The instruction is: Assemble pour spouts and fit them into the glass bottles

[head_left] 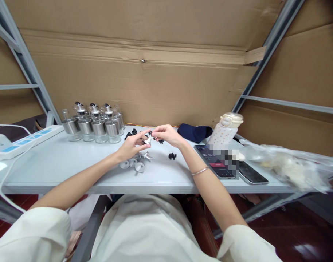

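Observation:
Between the fingers of my left hand (131, 146) is a silver pourer spout (148, 140), its wide base toward the thumb. My right hand (169, 135) pinches at the narrow end of that spout, where a small black piece (150, 133) shows; the fingers partly cover it. Loose silver pourer spouts (139, 167) lie on the table just below my left hand. A little cluster of small black pieces (172, 156) sits below my right hand. Behind the hands are more black parts (134, 131), partly hidden.
Several glass bottles with steel bands (99, 129) stand at the back left, some topped with pourers. A power strip (30, 142) lies far left. On the right are a dark blue cap (194, 133), a white flask (223, 131), two phones (254, 174) and a plastic bag (289, 165).

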`<state>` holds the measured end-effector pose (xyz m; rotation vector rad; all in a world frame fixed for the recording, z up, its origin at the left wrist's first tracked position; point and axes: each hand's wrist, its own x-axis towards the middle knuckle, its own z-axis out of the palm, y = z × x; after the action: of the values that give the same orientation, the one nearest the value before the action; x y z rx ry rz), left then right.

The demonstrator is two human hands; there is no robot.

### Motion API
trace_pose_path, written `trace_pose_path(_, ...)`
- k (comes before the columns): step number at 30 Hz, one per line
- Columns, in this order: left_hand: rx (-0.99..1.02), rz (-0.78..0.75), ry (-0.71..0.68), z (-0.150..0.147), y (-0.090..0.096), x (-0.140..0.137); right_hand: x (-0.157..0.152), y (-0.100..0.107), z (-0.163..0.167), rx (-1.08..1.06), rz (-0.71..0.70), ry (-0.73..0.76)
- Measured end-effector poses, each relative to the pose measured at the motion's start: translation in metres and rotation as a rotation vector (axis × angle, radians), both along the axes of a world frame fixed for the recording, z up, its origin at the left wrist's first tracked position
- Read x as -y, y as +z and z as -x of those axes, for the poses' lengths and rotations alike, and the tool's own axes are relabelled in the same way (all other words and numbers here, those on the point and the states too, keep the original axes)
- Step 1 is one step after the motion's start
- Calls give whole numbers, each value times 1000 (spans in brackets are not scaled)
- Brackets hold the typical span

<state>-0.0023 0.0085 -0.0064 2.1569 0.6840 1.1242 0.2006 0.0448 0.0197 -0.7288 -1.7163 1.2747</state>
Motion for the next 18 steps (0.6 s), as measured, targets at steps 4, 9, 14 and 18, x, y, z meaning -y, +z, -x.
trace_pose_path(4, -11, -23, 15, 0, 0, 0, 0, -1, -1, -8, 11, 26)
trace_pose_path(9, -39, -7, -1, 1, 2, 0, -2, -2, -3, -41, 46, 74)
trace_pose_path(14, 7, 41, -76, 0, 5, 2, -1, 0, -7, -69, 125, 194)
trace_pose_path(18, 41, 123, -153, 0, 7, 3, 4, 4, -11, -28, 201, 330)
